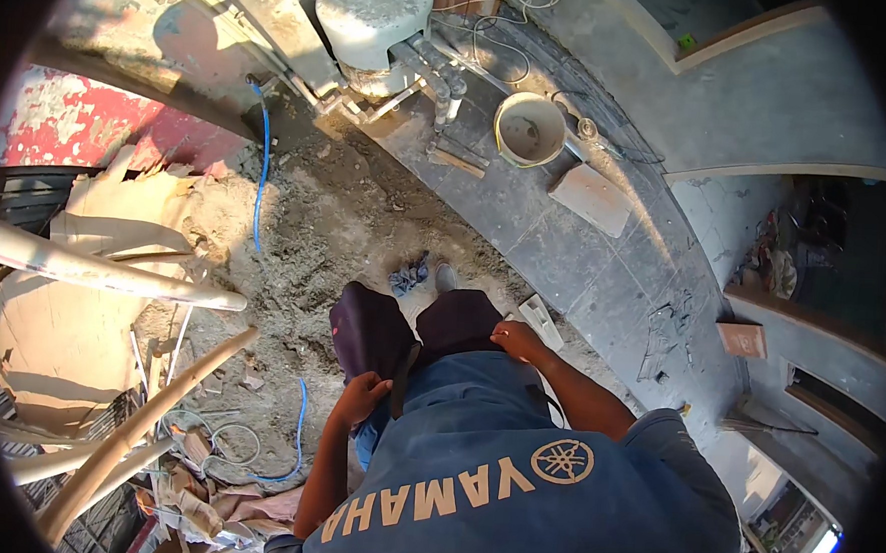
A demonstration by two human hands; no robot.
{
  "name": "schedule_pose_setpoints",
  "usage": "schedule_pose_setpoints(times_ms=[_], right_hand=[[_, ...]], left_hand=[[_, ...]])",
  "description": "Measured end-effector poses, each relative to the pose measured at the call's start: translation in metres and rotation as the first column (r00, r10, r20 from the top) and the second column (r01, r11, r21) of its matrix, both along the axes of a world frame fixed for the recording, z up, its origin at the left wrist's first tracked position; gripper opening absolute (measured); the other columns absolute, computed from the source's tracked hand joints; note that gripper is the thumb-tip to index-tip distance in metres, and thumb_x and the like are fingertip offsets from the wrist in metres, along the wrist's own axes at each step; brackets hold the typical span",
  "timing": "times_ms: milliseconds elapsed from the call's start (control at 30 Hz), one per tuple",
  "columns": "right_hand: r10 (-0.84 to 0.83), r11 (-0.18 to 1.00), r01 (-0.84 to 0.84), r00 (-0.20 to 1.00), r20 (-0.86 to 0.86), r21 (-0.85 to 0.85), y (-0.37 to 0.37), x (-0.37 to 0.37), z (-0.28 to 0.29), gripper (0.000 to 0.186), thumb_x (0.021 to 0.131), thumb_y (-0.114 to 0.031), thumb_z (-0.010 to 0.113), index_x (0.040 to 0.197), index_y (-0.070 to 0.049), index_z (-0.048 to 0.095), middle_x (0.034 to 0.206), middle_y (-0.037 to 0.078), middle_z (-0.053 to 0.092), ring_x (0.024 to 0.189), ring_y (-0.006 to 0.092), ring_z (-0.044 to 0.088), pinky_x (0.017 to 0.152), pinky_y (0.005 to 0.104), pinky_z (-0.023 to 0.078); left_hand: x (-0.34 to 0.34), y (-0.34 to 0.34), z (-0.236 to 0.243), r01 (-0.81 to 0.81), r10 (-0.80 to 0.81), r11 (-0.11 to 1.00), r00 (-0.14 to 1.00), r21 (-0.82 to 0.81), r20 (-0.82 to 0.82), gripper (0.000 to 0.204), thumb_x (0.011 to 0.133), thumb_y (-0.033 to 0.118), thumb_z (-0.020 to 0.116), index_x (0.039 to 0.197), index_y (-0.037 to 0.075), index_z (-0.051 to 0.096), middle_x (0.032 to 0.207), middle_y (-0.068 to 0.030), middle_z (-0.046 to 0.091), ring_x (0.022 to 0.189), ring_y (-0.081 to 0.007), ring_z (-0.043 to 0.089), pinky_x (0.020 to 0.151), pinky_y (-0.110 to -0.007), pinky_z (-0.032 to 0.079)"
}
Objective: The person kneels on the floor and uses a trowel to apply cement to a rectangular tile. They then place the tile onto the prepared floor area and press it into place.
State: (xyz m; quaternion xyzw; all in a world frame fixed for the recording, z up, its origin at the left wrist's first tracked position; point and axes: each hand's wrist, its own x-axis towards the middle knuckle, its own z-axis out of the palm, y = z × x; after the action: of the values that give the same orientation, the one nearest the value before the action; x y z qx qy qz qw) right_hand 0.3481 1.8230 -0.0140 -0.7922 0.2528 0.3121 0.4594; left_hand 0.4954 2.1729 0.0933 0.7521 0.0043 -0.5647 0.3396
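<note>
The left hand [360, 396] rests against the left thigh of the dark trousers [370, 328], its fingers curled in at the edge of the blue shirt [512, 480] — whether it grips the cloth or only presses on it cannot be told. The right hand [516, 338] lies on the right thigh, knuckles up and fingers bent, and its grip is just as hard to read. Both forearms come in from the near edge, either side of the shirt, which fills the near middle of the view. Just beyond the knees a grey shoe [446, 276] shows on the dirt, with a crumpled blue-grey rag [408, 275] just to its left. A pale flat piece of tile [541, 320] lies just right of the right knee. The ground [316, 220] around is loose soil and rubble — a blue hose [262, 172] runs across it on the far left, and another length curls on the near left. Further left, pale pipes [103, 272] lie over torn cardboard [70, 327]. On the far side, a band of grey paving [584, 254] curves from the top toward the right; on it stand a white bucket [529, 129] and a flat stone slab [590, 197]. A grey pump tank [372, 12] with pipes sits at the far middle.
</note>
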Motion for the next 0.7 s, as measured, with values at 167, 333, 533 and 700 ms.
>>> schedule_pose_setpoints(times_ms=[167,333,533,700], right_hand=[[-0.288,0.957,0.286,0.958,0.017,0.051,0.024,-0.015,0.018,0.031,0.094,-0.033,0.057,0.094,-0.003,0.065,0.085,0.018,0.065,0.082,0.0292,0.064,0.073,0.0402,0.048],[-0.61,0.792,0.609,0.791,-0.045,-0.038,0.078,-0.025,0.044,0.04,0.097,-0.038,0.053,0.086,-0.001,0.065,0.077,0.019,0.062,0.071,0.0311,0.062,0.069,0.0439,0.047],[-0.782,0.623,0.779,0.616,-0.097,-0.07,0.172,-0.035,0.055,0.043,0.094,-0.043,0.052,0.091,-0.002,0.066,0.092,0.022,0.066,0.09,0.0394,0.064,0.08,0.0466,0.049],[-0.96,0.275,0.954,0.265,-0.092,-0.12,0.267,-0.079,0.06,0.046,0.092,-0.048,0.054,0.097,-0.004,0.068,0.09,0.022,0.067,0.088,0.0391,0.065,0.079,0.0466,0.049]], left_hand=[[0.08,-0.023,-0.007,0.302,-0.295,0.95,0.951,-0.075,0.093,0.032,0.091,0.032,0.065,0.083,0.002,0.059,0.07,-0.0036,0.056,0.067,-0.0117,0.048,0.06,-0.032,0.042],[0.174,-0.059,-0.048,0.688,-0.679,0.717,0.726,-0.113,0.11,0.036,0.091,0.035,0.065,0.084,0.0,0.059,0.073,-0.0086,0.059,0.07,-0.0147,0.053,0.064,-0.035,0.045],[0.259,-0.091,-0.09,0.872,-0.865,0.471,0.487,-0.136,0.121,0.036,0.091,0.035,0.064,0.079,0.001,0.058,0.069,-0.0027,0.055,0.067,-0.0125,0.05,0.061,-0.032,0.042],[0.246,-0.167,-0.11,0.918,-0.918,0.396,0.396,0.027,0.01,0.033,0.09,0.031,0.066,0.075,0.003,0.058,0.06,0.0007,0.048,0.057,-0.0097,0.045,0.053,-0.029,0.036]])
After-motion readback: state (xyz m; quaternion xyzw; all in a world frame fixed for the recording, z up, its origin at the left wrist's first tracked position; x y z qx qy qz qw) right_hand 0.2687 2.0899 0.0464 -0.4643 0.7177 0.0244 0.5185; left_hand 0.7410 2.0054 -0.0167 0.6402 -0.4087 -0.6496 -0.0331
